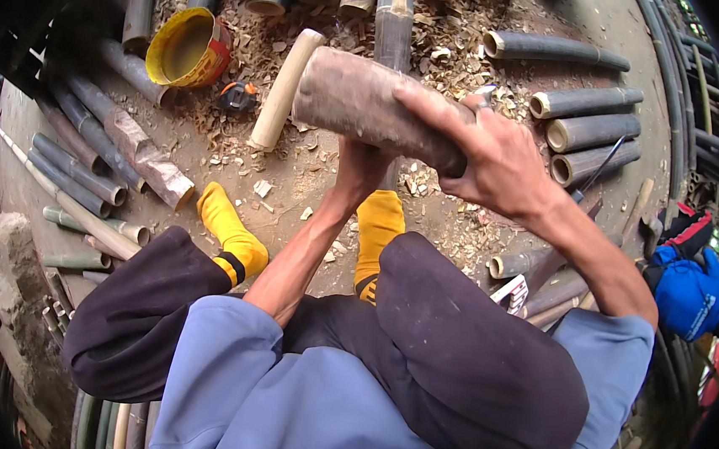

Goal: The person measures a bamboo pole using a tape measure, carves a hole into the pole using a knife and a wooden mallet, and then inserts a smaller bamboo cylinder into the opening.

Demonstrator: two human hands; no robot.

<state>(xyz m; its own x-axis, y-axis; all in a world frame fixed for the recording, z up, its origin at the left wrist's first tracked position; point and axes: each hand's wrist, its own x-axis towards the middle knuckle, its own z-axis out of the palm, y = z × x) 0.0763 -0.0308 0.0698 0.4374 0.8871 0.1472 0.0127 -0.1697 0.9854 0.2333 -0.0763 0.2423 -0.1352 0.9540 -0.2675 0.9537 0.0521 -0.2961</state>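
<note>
A thick, brown, log-like cylinder [361, 98] is held up in front of me, tilted down to the right. My right hand [500, 155] wraps round its lower right end, thumb beneath and fingers stretched over the top. Under the cylinder is my left hand [364, 162]; its fingers are hidden, so its grip cannot be made out. A pale, peeled rod [287, 90] lies just left of the cylinder's raised end. Behind the cylinder, a dark bamboo pole [393, 33] runs away from me along the ground. Something small and shiny shows past my right fingers, too little to name.
Shavings [447, 71] cover the ground ahead. A yellow-and-red bucket [221, 49] stands at the far left beside an orange-and-black tape measure [238, 97]. Cut bamboo tubes [591, 131] lie at right, with others at left near a notched timber [138, 144]. My yellow-socked feet [232, 227] are close by.
</note>
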